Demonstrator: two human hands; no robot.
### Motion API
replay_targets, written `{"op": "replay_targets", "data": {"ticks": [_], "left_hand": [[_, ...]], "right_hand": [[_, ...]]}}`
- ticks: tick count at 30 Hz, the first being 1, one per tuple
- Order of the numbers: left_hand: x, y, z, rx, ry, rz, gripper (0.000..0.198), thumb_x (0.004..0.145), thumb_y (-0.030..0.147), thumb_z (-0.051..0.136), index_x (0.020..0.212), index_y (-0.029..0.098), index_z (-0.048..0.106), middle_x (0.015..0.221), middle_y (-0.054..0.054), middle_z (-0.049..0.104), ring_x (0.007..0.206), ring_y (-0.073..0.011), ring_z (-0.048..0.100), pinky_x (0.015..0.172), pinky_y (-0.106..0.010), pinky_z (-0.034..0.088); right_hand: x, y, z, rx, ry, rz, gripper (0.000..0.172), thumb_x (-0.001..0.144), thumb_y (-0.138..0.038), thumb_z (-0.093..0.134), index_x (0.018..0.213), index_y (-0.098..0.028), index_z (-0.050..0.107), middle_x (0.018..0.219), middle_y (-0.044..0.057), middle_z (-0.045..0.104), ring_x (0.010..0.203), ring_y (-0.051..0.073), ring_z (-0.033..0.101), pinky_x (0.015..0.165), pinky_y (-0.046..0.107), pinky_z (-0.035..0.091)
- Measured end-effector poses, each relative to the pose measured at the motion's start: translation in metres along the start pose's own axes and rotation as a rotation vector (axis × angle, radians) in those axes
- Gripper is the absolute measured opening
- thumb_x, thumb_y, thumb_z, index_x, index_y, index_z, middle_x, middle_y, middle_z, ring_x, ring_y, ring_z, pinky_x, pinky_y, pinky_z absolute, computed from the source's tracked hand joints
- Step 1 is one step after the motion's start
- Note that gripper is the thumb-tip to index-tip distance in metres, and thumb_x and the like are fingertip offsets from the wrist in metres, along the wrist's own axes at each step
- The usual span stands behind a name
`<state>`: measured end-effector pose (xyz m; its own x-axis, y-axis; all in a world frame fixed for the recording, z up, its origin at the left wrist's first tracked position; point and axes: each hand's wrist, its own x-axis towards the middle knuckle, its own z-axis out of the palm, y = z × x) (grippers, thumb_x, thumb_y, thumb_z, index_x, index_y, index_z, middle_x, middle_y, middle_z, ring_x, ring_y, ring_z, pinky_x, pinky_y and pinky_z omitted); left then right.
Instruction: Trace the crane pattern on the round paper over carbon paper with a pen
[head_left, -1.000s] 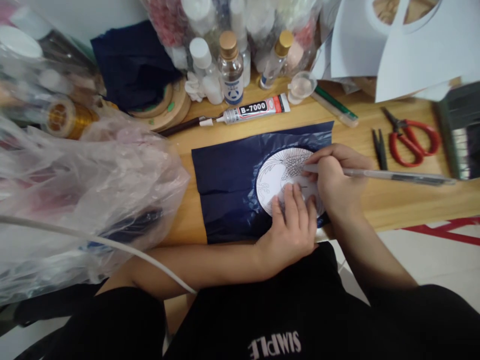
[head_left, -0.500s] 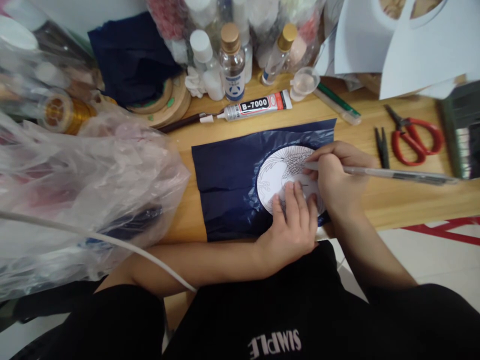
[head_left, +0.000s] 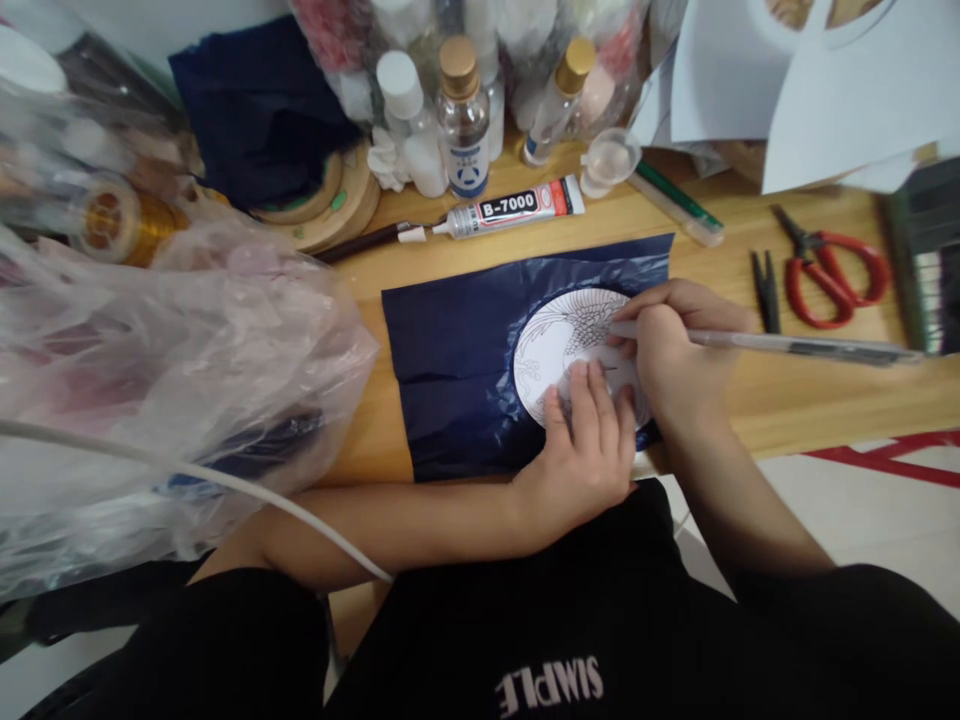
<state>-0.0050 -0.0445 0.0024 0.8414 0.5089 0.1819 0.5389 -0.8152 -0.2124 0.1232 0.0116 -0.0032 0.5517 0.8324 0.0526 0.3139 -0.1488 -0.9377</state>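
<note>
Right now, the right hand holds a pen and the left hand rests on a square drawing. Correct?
Only the shape is wrong: the head view shows a round drawing. The right hand holds a pen; the left hand rests on the drawing.

A pale wall [head_left: 206,18] rises behind a light wood-grain tabletop [head_left: 825,395], which runs across the view. Below its right-hand part lies a floor [head_left: 817,520] of pale tiles, crossed by red bars [head_left: 862,457], in soft, muted light.

Paper disc [head_left: 547,345] on sheet [head_left: 450,370], glue tube [head_left: 510,208] behind, scissors [head_left: 831,272] right, bag [head_left: 247,350] left
</note>
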Motion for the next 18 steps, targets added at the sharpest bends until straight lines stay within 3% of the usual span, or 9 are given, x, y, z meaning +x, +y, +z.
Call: {"op": "replay_targets", "data": {"ticks": [18], "left_hand": [[0.0003, -0.0018, -0.0014, -0.006, -0.006, 0.011, 0.065, 0.096, 0.051, 0.034, 0.127, -0.002, 0.054, 0.124, -0.030, 0.059, 0.115, -0.0406, 0.059, 0.088, -0.048, 0.048]], "right_hand": [[0.0001, -0.0038, -0.0001, -0.028, 0.044, 0.001, 0.021, 0.065, -0.012, 0.044, 0.053, -0.015, 0.061, 0.047, -0.004, 0.055, 0.039, 0.005, 0.050, 0.034, 0.014, 0.035]]}}
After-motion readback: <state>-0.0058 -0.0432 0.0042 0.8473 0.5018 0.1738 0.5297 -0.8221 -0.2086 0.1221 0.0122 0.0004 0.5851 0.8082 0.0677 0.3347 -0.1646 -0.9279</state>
